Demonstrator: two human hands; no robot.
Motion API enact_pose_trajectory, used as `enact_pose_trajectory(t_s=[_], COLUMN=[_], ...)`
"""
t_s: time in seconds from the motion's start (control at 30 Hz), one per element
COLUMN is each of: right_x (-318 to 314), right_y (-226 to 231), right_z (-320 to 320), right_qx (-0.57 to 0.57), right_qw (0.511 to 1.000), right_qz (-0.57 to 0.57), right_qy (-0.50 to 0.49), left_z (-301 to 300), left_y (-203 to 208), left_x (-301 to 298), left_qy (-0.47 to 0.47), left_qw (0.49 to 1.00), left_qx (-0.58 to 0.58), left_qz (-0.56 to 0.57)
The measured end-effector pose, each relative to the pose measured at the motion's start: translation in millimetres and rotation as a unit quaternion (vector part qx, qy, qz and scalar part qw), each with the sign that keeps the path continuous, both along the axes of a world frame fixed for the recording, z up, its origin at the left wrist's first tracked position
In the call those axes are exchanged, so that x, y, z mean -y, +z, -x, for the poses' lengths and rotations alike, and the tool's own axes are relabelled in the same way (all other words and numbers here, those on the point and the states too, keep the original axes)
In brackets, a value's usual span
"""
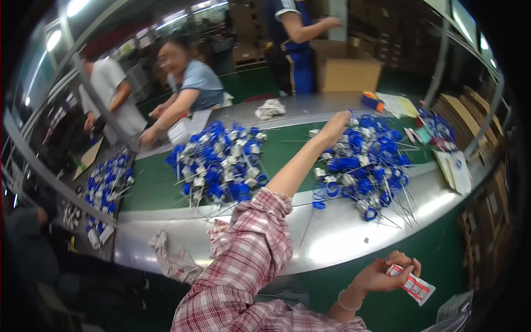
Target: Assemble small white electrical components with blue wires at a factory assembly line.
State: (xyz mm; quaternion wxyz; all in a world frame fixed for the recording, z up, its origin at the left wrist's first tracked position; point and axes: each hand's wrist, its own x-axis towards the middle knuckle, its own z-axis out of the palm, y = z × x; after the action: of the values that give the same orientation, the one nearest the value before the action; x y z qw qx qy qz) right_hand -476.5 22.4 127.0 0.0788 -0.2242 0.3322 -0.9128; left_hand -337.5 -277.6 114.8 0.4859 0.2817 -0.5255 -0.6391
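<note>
My left arm, in a red-and-white plaid sleeve, reaches across the bench to the right-hand pile of blue coiled cords with white ends and thin metal rods (354,166). At that pile's far left edge is my left hand (334,130), fingers closed together; what they grip, if anything, is hidden. Low at the right, past the bench's near edge, my right hand (387,273) is closed on a small stack of red-and-white printed labels (412,285). A bracelet circles the right wrist. A similar pile of blue cords (218,160) lies left of my reaching arm.
Green belt (152,182) runs between metal edges. Rags (171,257) lie near, a white cloth (270,109) far. An orange-and-blue tape roll (373,102) and papers (397,105) sit far right. Co-workers stand across the bench, one by a cardboard box (351,69). Metal posts frame the sides.
</note>
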Motion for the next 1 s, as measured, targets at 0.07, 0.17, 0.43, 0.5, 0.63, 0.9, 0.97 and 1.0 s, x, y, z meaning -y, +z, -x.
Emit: enact_pose_trajectory(t_s=[0.07,0.17,0.43,0.5,0.63,0.9,0.97,1.0], right_x=[-1,-2,0,1,-2,-7,-9,-10], right_y=[-1,-7,-23,-25,-17,-13,-14,-16], right_z=[-4,-21,-75,-87,-110,-143,-155,-159], right_qx=[-0.02,-0.021,-0.063,-0.094,-0.084,-0.1,-0.111,-0.121], right_qw=[1.0,0.999,0.986,0.98,0.98,0.978,0.975,0.972], right_qz=[-0.015,-0.027,-0.005,-0.016,-0.047,-0.036,-0.032,-0.026], right_qy=[-0.011,0.042,0.153,0.174,0.172,0.18,0.191,0.202], left_z=[-26,-101,-351,-391,-409,-411,-430,-442], left_y=[7,18,1,-15,-51,-65,-71,-74], left_x=[-31,-88,-147,-145,-128,-132,-147,-153], left_qy=[0.055,0.123,0.583,0.67,0.533,0.421,0.486,0.483], left_qw=[0.982,0.907,0.737,0.608,0.626,0.713,0.692,0.708], left_qx=[0.156,0.357,0.312,0.409,0.57,0.561,0.533,0.513], left_qz=[0.095,0.189,0.143,0.123,0.015,-0.015,0.014,0.049])
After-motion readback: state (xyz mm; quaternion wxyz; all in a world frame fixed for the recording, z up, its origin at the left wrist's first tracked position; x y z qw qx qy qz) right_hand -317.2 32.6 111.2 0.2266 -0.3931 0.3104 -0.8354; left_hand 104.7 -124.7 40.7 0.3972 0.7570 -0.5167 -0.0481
